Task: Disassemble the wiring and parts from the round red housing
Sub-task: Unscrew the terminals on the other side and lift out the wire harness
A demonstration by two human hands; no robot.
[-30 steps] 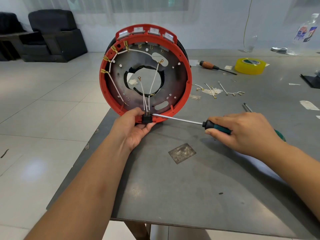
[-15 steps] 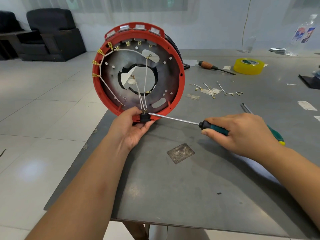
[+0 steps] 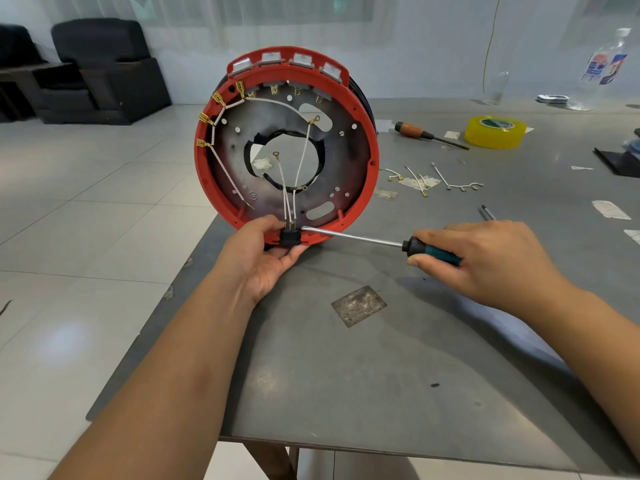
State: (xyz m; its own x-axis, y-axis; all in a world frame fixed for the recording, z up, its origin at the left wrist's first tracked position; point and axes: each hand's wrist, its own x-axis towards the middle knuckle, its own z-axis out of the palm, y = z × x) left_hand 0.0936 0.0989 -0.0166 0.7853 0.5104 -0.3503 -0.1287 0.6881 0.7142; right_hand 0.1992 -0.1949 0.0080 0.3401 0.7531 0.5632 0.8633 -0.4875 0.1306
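While the left hand (image 3: 266, 258) grips the red housing (image 3: 369, 188) and the right hand (image 3: 485, 259) clasps the screwdriver (image 3: 367, 239), the bottle label (image 3: 604, 69) seems unreadable.

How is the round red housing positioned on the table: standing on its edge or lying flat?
Standing on its edge. The red housing faces the camera, its lower rim on the table, steadied by the left hand.
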